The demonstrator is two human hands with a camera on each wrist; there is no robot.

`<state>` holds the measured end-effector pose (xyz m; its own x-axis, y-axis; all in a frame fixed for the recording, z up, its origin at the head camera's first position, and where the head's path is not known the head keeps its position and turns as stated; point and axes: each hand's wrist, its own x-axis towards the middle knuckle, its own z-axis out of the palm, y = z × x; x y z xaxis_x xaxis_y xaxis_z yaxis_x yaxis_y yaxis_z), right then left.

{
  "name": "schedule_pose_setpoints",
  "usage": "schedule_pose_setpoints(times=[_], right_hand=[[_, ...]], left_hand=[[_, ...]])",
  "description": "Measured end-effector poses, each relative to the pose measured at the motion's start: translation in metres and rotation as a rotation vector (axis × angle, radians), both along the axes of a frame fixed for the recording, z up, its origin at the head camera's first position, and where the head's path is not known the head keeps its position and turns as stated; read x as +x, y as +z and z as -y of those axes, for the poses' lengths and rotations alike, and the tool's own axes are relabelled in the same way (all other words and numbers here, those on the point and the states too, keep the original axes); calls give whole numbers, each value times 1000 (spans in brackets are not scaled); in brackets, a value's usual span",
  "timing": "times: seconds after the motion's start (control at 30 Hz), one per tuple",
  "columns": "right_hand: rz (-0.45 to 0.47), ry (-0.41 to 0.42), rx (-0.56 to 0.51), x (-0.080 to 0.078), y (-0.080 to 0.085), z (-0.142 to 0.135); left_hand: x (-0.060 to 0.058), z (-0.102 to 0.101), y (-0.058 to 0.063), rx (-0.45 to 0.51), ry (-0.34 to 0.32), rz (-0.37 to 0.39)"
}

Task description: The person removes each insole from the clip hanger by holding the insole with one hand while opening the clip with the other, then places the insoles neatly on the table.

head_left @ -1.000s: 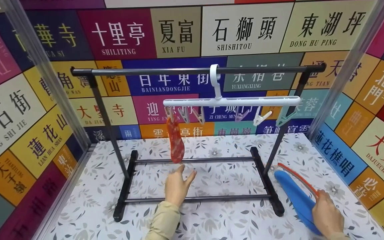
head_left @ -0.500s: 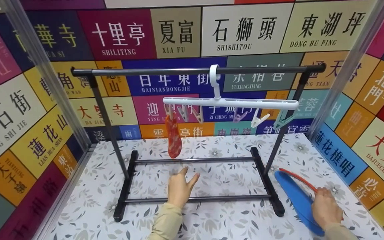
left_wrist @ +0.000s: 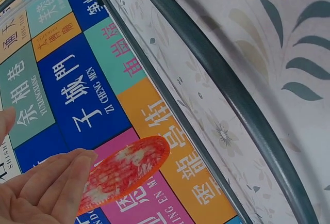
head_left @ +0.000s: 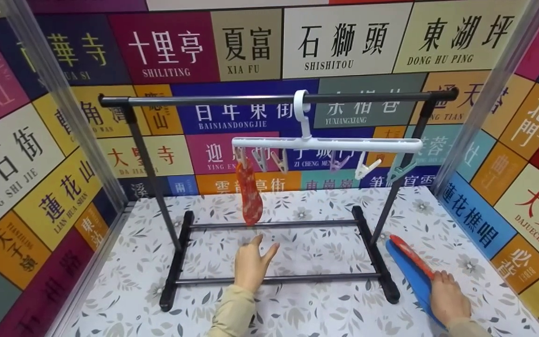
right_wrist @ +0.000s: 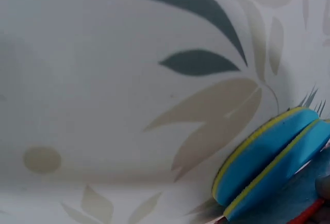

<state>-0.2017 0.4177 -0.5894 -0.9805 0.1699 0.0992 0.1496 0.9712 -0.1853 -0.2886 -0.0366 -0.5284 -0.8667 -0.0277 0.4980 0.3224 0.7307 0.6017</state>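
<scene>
A red, white-mottled insole (head_left: 250,196) hangs from a clothes peg at the left end of a white hanger (head_left: 353,144). Just below it, my left hand (head_left: 249,264) is raised with fingers extended and thumb apart, holding nothing. In the left wrist view its fingers overlap the hanging insole (left_wrist: 136,167). At the right, my right hand (head_left: 449,297) grips the near end of another red mottled insole (head_left: 410,255), its far end lifted. Blue insoles lie beneath it on the table, one blue insole (head_left: 405,271) showing. Up close, yellow-edged blue insole ends (right_wrist: 268,154) show.
The hanger hooks over the top bar (head_left: 194,100) of a dark metal rack. More pegs hang along it, including a white peg (head_left: 367,168) and a green peg (head_left: 401,171). The rack's lower rail (head_left: 316,278) crosses the floral tablecloth (head_left: 307,309). Sign-printed walls (head_left: 246,44) surround the table.
My right hand has moved a little left and turned the red insole, so its mottled face now shows. The hanging insole and hanger sway slightly; my left hand has shifted slightly right and down.
</scene>
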Motion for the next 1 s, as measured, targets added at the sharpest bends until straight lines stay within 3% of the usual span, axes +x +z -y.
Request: schedule_pose_setpoints(times=[0.2, 0.6, 0.8, 1.0], right_hand=[[41, -3, -26, 0, 0, 3], [-23, -68, -82, -4, 0, 20], [-34, -52, -100, -12, 1, 38], [-127, -7, -126, -23, 3, 63]], left_hand=[[2, 2, 1, -8, 3, 26], [2, 7, -1, -14, 24, 33], [1, 13, -4, -26, 34, 25], [-2, 20, 0, -65, 35, 76]])
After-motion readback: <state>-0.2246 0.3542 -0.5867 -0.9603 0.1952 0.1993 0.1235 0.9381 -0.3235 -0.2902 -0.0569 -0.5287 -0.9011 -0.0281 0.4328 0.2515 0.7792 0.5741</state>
